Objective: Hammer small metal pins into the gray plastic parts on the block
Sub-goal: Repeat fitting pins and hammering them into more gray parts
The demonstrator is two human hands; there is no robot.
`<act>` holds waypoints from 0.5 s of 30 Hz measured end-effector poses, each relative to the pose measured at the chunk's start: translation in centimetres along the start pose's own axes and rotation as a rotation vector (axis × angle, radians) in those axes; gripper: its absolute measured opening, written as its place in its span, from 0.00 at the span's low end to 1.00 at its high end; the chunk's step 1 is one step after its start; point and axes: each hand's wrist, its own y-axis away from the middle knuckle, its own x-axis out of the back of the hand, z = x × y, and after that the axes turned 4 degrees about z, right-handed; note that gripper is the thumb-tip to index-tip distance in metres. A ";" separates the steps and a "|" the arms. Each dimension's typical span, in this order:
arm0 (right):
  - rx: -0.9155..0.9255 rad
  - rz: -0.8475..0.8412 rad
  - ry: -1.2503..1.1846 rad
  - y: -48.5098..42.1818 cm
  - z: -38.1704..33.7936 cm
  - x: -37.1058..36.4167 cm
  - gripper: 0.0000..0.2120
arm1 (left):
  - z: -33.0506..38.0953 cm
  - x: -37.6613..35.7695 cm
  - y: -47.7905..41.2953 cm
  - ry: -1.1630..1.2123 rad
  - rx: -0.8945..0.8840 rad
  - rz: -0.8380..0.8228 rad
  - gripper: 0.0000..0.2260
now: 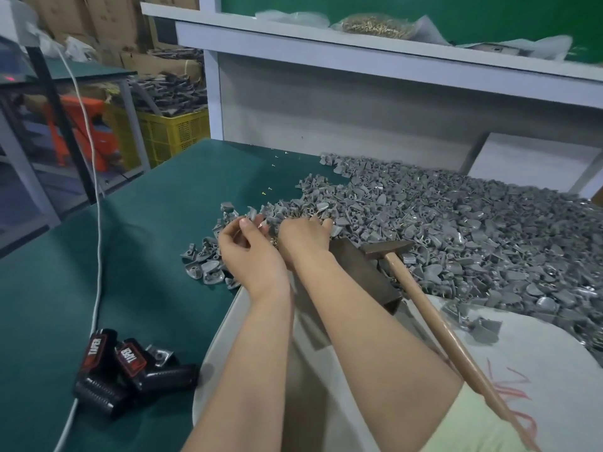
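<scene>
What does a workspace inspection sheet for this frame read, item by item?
Surface: green mat; white tray rim at the near edge.
Job's things: gray plastic parts heaped on the right; dark block; hammer lying unheld, head beside the block; loose pins on the mat.
Clutter: black labelled items.
Hands: left hand curled, right hand reaching into the pile; holds unclear.
Cables: white cable crossing the mat.
Surroundings: yellow crate; shelf above.

green-topped table (137, 256) stood against a pale panel (326, 109). white shelf (326, 44) ran above it, green backboard (424, 8) behind. at left: yellow crate (176, 132), orange plastic item (81, 125), cardboard boxes (98, 14), second green-topped table (81, 71). lighting was even.
</scene>
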 end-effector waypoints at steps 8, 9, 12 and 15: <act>0.018 0.003 0.017 -0.3 -0.1 -0.4 0.12 | 0.1 0.0 0.3 -0.071 -0.010 -0.023 0.07; 0.017 0.023 0.003 -0.3 -0.1 -0.4 0.11 | 0.2 0.0 0.4 -0.085 -0.013 -0.030 0.07; -0.034 0.168 -0.224 -0.4 1.0 0.2 0.11 | 0.4 -0.1 0.9 -0.135 -0.059 -0.084 0.07; -0.159 0.253 -0.668 0.2 4.0 2.1 0.08 | 0.5 -0.2 2.0 -0.301 -0.187 -0.275 0.04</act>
